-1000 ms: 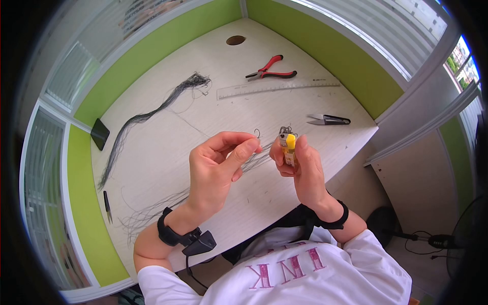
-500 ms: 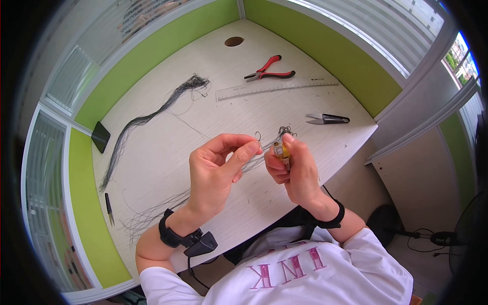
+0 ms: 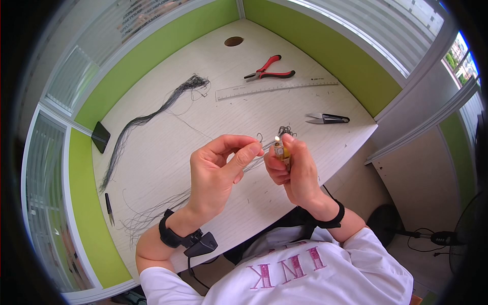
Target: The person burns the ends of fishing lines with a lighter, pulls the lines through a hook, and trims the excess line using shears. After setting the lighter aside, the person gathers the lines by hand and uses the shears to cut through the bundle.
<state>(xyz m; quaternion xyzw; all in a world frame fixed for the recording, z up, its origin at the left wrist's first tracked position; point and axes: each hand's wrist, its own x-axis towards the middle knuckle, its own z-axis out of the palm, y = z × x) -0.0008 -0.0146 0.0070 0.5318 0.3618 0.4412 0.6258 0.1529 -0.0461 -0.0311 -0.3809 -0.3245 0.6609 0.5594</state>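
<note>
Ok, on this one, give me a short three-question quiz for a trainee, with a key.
1. Which hand holds the lit yellow plastic lighter?
2. True or false: seen from the person, the red-and-black metal pliers lie beyond the clear plastic ruler.
3. Fill in: the left hand pinches a small, curved, dark ____.

Key:
1. The right hand.
2. True.
3. Hook.

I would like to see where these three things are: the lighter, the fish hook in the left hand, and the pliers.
Lighter [image 3: 279, 149]: head view, on its metal top.
Fish hook [image 3: 261, 135]: head view, on its curved bend.
Pliers [image 3: 260, 74]: head view, near the pivot.
</note>
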